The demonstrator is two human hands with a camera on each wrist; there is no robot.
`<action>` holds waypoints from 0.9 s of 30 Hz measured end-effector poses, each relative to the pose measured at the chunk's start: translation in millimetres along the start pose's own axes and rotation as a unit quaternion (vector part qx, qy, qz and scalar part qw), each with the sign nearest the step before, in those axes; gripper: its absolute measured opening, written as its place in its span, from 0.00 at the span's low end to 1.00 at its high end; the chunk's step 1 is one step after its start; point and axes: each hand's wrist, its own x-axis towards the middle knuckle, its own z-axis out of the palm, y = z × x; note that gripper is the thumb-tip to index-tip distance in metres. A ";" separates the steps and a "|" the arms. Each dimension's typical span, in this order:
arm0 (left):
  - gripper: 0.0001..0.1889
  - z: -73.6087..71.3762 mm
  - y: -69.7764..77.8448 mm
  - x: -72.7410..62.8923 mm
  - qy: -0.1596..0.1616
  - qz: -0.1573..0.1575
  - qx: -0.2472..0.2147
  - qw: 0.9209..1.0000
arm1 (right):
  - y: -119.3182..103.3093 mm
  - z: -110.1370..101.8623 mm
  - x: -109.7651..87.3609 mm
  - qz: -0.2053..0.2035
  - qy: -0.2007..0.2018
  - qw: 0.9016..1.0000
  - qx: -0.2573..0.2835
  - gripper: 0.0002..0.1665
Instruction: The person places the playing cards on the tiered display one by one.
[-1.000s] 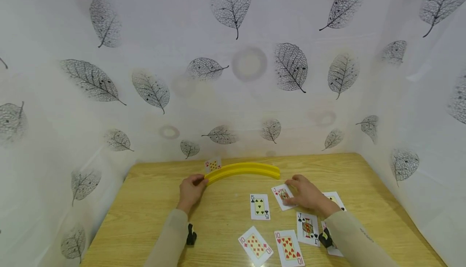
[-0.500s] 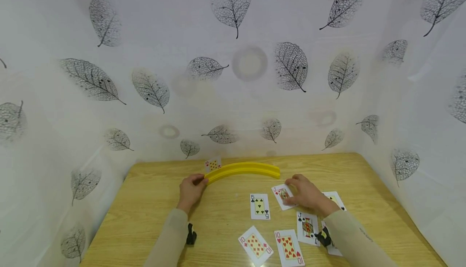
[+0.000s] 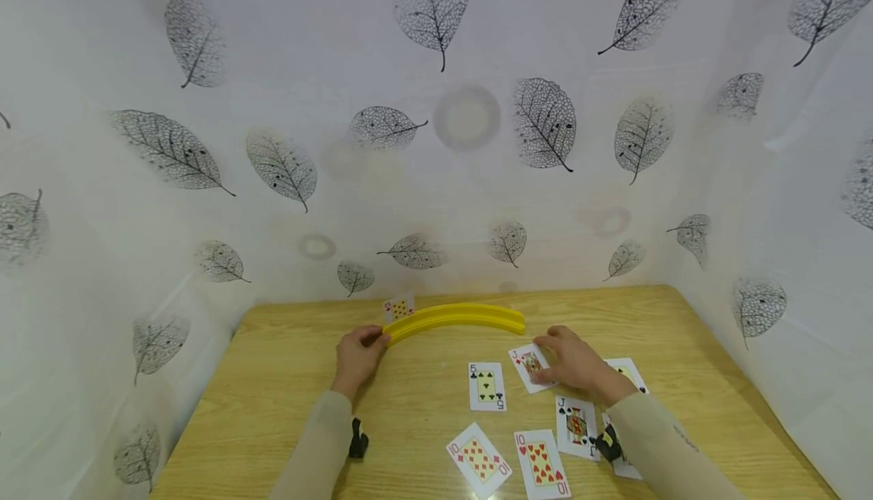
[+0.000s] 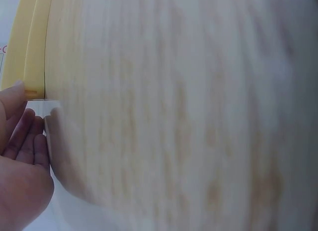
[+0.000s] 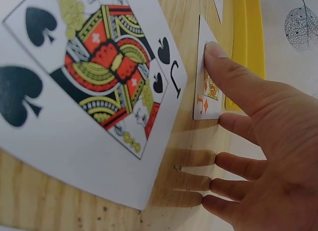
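Observation:
At the back of the table, my left hand (image 3: 358, 360) pinches the left end of a curved yellow card holder (image 3: 464, 314); the left wrist view shows the thumb against that end. A red-suited card (image 3: 399, 308) shows beyond the holder's left end; whether it stands in the slot is unclear. My right hand (image 3: 576, 364) holds the jack of diamonds (image 3: 527, 364) between thumb and index finger, with the card flat on the wood. Its other fingertips touch the tabletop in the right wrist view. Close by lies the jack of spades (image 5: 112, 62).
The five of clubs (image 3: 486, 386) lies left of the jack of diamonds. Nearer are the ten of diamonds (image 3: 479, 460) and ten of hearts (image 3: 542, 465). Under the right forearm, a black-suited card (image 3: 629, 371) and another card are partly covered. A leaf-print curtain (image 3: 464, 204) encloses the table.

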 end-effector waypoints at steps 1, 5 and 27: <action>0.13 -0.2 -0.1 0.1 0.000 -0.001 0.000 1.000 | -0.2 -0.1 0.4 0.002 -0.001 1.000 0.000 0.49; 0.13 -0.8 -0.3 0.3 -0.001 -0.003 -0.001 1.000 | -0.2 -0.4 1.6 -0.002 -0.001 1.000 -0.007 0.48; 0.12 0.5 0.0 1.6 0.000 0.006 0.010 1.000 | -0.8 -0.8 3.0 0.001 0.000 1.000 0.003 0.46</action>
